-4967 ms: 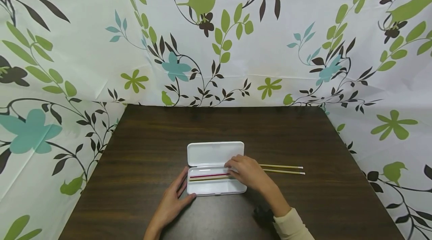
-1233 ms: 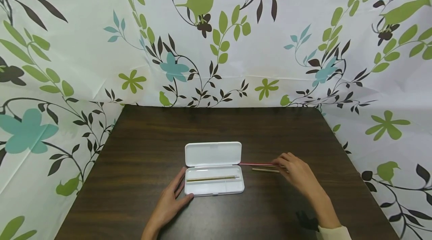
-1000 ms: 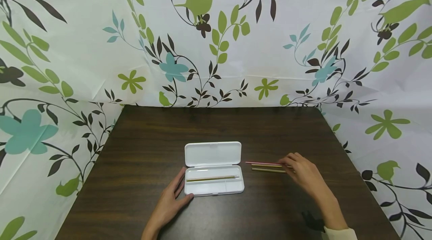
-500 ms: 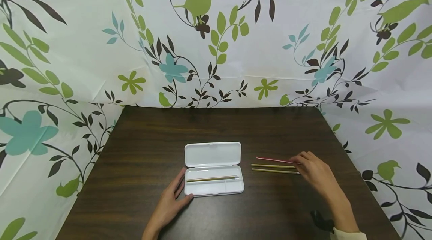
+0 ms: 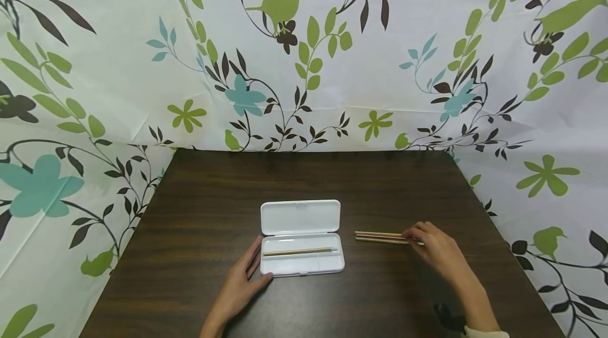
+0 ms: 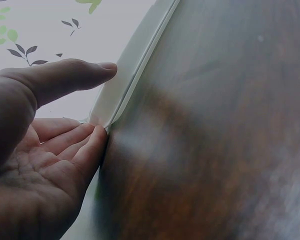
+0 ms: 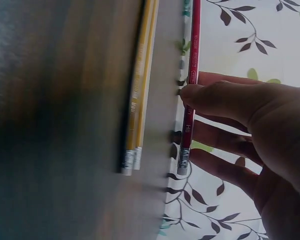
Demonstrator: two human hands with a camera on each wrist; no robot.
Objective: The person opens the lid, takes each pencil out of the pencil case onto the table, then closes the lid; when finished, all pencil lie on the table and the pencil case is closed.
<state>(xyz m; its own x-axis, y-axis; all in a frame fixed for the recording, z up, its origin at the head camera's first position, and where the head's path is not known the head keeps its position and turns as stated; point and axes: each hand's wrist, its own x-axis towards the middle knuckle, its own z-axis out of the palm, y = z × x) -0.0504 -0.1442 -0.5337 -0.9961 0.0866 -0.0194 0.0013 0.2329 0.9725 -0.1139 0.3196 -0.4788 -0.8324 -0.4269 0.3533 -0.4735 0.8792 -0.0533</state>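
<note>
My right hand (image 5: 439, 251) pinches a red pencil (image 7: 191, 75) near its eraser end, thumb on one side and fingers on the other. In the head view the red pencil overlaps two yellow pencils (image 5: 380, 242) lying side by side on the table, right of the case. A white pencil case (image 5: 290, 265) has its lid (image 5: 300, 217) folded back, with a gold-coloured pencil (image 5: 296, 252) lying inside. My left hand (image 5: 239, 281) touches the left end of the case. In the left wrist view its thumb is extended and its fingertips (image 6: 96, 134) meet the case's edge.
The dark wood table (image 5: 304, 179) ends at the back against a white cloth (image 5: 332, 116) printed with birds and leaves, which also hangs along both sides. A dark shape (image 5: 446, 317) shows beside my right forearm.
The red pencil went from the case out to the right in my right hand. Over the last half second it came nearer to me, over the yellow pencils. My left hand stayed at the case.
</note>
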